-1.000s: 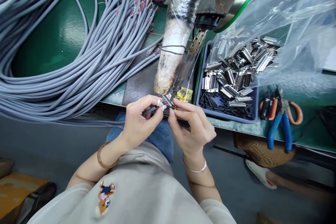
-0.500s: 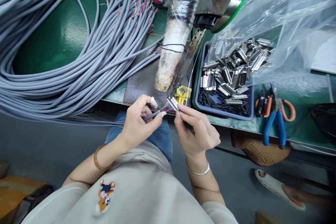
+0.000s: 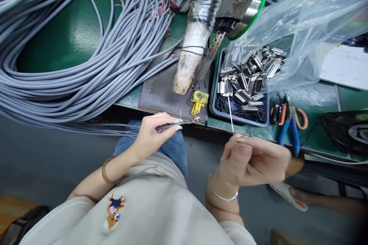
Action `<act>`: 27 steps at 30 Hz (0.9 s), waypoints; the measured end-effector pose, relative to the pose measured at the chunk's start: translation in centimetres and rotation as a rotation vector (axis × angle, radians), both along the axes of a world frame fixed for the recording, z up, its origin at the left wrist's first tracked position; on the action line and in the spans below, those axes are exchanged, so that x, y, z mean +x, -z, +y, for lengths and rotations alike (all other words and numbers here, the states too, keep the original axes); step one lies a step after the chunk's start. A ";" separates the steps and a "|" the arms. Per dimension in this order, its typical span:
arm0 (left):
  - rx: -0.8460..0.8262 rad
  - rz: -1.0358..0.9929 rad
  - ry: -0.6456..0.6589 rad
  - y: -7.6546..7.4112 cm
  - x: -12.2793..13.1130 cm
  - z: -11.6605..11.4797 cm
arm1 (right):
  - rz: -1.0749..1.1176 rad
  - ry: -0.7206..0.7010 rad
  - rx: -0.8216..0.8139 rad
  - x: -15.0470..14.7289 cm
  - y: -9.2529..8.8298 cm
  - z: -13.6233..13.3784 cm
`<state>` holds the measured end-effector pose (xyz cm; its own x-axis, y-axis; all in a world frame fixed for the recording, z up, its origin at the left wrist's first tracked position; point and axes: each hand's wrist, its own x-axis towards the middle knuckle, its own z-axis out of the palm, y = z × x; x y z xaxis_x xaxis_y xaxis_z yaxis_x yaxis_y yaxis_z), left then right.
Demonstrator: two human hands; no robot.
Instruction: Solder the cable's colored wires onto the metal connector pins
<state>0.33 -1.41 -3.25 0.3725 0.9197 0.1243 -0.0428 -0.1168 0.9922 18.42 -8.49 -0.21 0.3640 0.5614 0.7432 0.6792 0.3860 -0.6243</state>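
My left hand (image 3: 153, 134) pinches a grey cable (image 3: 169, 125) between thumb and fingers, near its stripped end. Thin coloured wires run from that end to a small metal connector (image 3: 196, 120), which hangs just past my fingertips at the bench edge. Off to the right, my right hand (image 3: 253, 159) is closed, thumb against fingers, on a thin silvery strand that looks like solder wire (image 3: 230, 115). The strand rises from my fingertips in front of the tray. Behind the connector, a soldering iron (image 3: 211, 51) is mounted pointing down, beside a wrapped tube (image 3: 188, 61).
A blue tray (image 3: 214, 101) holds many metal connectors and black sleeves under clear plastic (image 3: 304, 34). Pliers (image 3: 290, 130) lie right of it. A yellow clip-like piece (image 3: 198, 103) sits on the dark plate. Grey cables (image 3: 115, 61) fill the left. A solder spool (image 3: 250, 17) stands behind.
My right hand has let go of the connector, moved right and closed on the thin wire. My left hand still holds the cable; the connector now hangs from it.
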 end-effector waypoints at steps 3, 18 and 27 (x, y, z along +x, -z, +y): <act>0.288 0.117 0.038 0.3 0.0 -0.6 | -0.267 -0.051 -0.434 -0.3 -1.3 -0.4; 0.396 0.203 0.094 0.8 -0.6 -1.3 | -0.423 -0.308 -0.609 -0.6 -1.4 1.0; -0.513 -0.147 0.580 -1.9 -1.8 0.3 | -0.085 0.159 -0.467 3.3 -2.4 0.2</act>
